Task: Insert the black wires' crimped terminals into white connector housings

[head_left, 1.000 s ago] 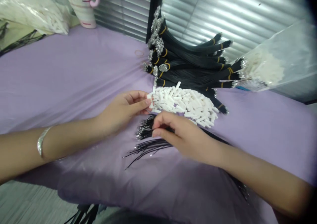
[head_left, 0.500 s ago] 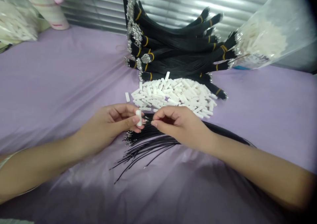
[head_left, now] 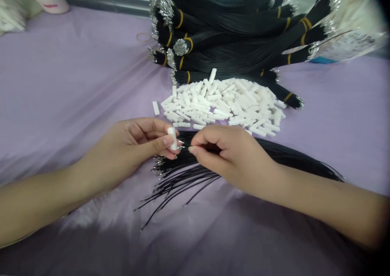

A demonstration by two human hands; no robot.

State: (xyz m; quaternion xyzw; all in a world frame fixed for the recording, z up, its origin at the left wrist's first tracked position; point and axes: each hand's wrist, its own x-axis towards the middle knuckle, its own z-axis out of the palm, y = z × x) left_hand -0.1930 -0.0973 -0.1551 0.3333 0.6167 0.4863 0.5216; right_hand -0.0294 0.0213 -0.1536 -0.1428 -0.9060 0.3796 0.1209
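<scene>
Between the thumb and fingers of my left hand (head_left: 143, 140) is a small white plastic connector housing (head_left: 172, 138), held roughly upright. My right hand (head_left: 228, 150) pinches a thin black wire; its silver metal tip (head_left: 180, 144) lies right by the housing's right side. Whether the tip is inside the housing I cannot tell. Under both hands a spread of loose black wires (head_left: 183, 174) lies on the purple cloth, their metal tips to the left. Just beyond them is a heap of white housings (head_left: 225, 103).
Bundles of black wires (head_left: 225, 52) tied with yellow bands are stacked behind the heap. A clear plastic bag (head_left: 356, 44) stands at the back right, another bag (head_left: 10, 9) at the back left, beside a pale cup (head_left: 53, 1). One housing (head_left: 156, 108) lies apart.
The view has shifted down and closer, so the bundles look larger. My hands keep their grips; the wire tip is now a little nearer the housing.
</scene>
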